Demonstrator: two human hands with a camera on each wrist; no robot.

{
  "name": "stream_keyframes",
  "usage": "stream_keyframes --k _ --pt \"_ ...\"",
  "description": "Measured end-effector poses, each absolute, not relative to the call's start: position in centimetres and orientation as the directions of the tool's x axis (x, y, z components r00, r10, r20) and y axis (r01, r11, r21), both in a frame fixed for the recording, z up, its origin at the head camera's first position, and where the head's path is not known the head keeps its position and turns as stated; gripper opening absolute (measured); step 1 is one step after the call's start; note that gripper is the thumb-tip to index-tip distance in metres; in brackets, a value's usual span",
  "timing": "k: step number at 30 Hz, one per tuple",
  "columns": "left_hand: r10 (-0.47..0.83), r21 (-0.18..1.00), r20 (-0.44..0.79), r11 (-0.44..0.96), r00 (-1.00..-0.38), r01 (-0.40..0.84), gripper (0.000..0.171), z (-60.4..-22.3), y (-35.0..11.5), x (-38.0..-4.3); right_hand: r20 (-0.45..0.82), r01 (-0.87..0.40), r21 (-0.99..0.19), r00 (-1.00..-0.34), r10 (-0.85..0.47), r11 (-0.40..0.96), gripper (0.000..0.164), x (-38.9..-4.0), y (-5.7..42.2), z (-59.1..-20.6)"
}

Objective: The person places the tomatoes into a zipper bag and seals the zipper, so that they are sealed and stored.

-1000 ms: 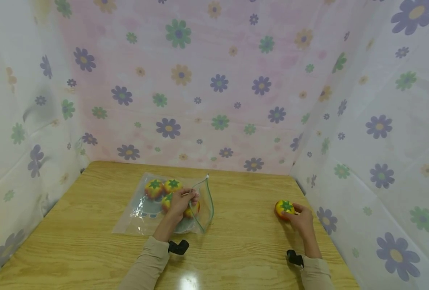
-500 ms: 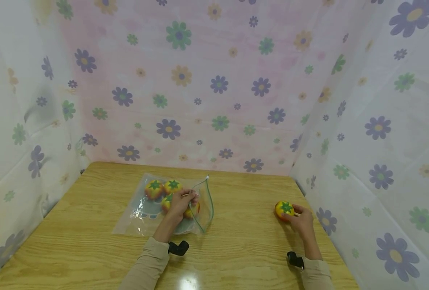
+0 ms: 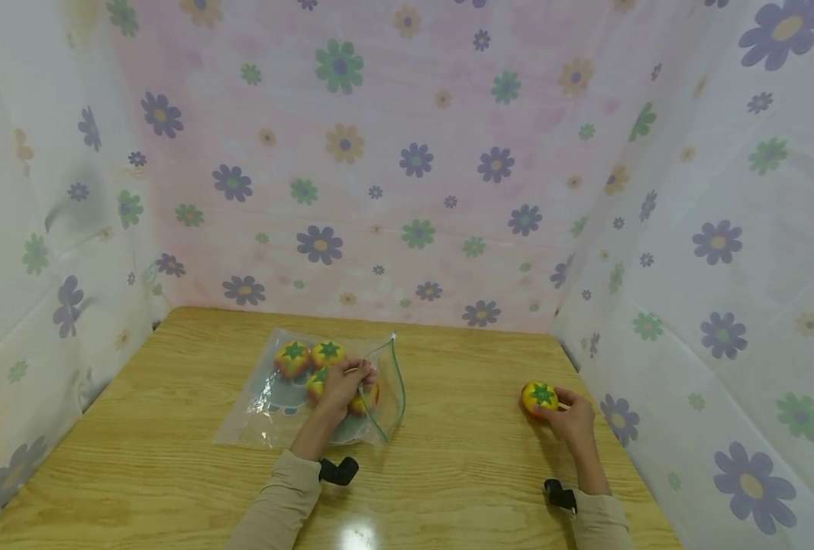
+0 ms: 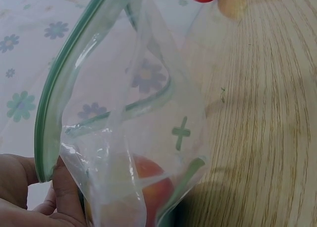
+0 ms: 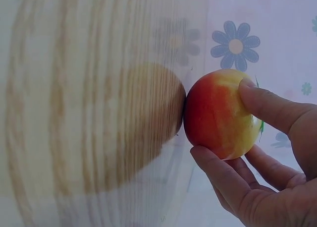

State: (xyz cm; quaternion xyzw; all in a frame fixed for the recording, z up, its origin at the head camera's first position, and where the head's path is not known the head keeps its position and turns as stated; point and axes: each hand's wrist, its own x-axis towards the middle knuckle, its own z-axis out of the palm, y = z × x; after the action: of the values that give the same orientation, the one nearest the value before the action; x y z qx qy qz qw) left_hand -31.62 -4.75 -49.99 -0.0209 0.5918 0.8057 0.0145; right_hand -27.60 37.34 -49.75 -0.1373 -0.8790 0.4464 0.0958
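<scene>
My left hand (image 3: 341, 384) pinches the near lip of a clear zip bag (image 3: 242, 420) lying on the left half of the table. The bag's green-edged mouth gapes toward the right. Several red-and-yellow toy tomatoes (image 3: 292, 357) with green star-shaped tops lie inside, some partly hidden behind my hand. The left wrist view shows my thumb and fingers at the green zip strip (image 4: 44, 138), with a toy tomato (image 4: 156, 187) behind the film. At the table's right side, my right hand (image 3: 572, 416) grips another toy tomato (image 3: 539, 397), thumb on top and fingers beneath, right at the tabletop.
The wooden table (image 3: 448, 458) has flower-printed cloth (image 3: 379, 191) standing behind it and along both sides. The right cloth wall (image 3: 654, 382) is close beside my right hand. A black wrist camera (image 3: 339, 470) sticks out from my left sleeve, another black wrist camera (image 3: 560, 495) from my right.
</scene>
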Motion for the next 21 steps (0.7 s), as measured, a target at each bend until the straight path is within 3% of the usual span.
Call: stream_keyframes --k 12,21 --pt "0.009 0.955 -0.050 -0.291 -0.999 -0.050 0.025 -49.9 -4.9 -31.6 0.066 0.138 -0.817 -0.942 0.329 0.560 0.064 -27.8 36.5 -50.0" --pt "0.019 0.956 -0.050 -0.290 -0.999 -0.054 0.024 -49.9 -4.9 -31.7 0.052 0.096 -0.841 -0.965 0.257 0.533 0.062 -27.5 34.7 -49.8"
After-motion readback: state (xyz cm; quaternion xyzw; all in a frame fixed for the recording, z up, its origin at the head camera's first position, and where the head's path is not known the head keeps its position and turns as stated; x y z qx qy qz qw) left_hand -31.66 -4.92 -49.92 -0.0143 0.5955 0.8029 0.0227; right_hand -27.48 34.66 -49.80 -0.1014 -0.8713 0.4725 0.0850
